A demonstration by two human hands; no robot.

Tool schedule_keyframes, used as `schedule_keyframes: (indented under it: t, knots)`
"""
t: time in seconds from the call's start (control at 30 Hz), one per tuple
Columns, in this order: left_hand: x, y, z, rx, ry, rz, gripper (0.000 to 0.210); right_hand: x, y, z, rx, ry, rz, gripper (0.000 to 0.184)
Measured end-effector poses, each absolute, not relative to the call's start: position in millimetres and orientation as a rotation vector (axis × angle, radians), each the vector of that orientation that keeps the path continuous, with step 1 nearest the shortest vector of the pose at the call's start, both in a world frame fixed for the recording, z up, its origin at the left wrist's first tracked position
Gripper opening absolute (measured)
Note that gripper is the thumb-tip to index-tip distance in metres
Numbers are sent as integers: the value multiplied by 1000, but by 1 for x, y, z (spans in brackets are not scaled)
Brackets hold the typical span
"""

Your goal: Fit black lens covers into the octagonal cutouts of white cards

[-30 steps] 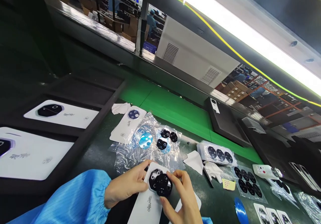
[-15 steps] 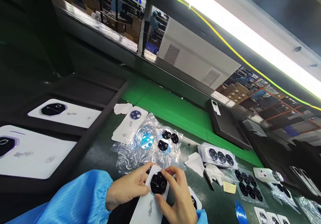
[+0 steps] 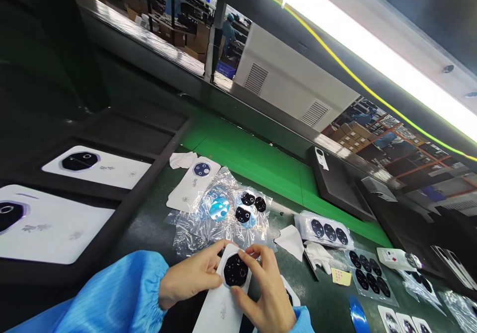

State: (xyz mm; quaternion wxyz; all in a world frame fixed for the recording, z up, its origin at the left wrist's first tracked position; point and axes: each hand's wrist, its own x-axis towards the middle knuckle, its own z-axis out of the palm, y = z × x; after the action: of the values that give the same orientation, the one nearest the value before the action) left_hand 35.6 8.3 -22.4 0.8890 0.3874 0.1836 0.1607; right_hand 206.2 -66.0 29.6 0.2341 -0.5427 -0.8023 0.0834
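A white phone back cover with faint dark lettering is between my two hands at the bottom middle. Near its top end sits a black camera lens plate. My left hand grips the cover's left edge, thumb beside the plate. From the other side my right hand pinches around the plate, index fingertip at its upper edge and thumb at its lower edge. Partly hidden behind my right hand lies another white cover. Just beyond my hands, clear plastic film carries black lens plates and a blue film disc.
A black tray at left holds white covers. To the right are a stack of lens plates, white cloths, a yellow note, a bottle and a blue disc. A green strip runs behind.
Both hands keep nearly the same hold on the cover. The cover and plate have tilted slightly, so the glare on the plate is gone and the lettering looks fainter.
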Motion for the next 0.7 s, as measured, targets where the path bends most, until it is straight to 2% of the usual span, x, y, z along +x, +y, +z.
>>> schedule_keyframes:
  t: [0.33, 0.7]
  knots:
    - [36, 8, -26, 805, 374, 337, 60, 203, -65, 35, -1488, -2216, 220, 67]
    - [35, 5, -27, 824, 412, 321, 62, 199, -67, 39, -1539, -2231, 211, 66]
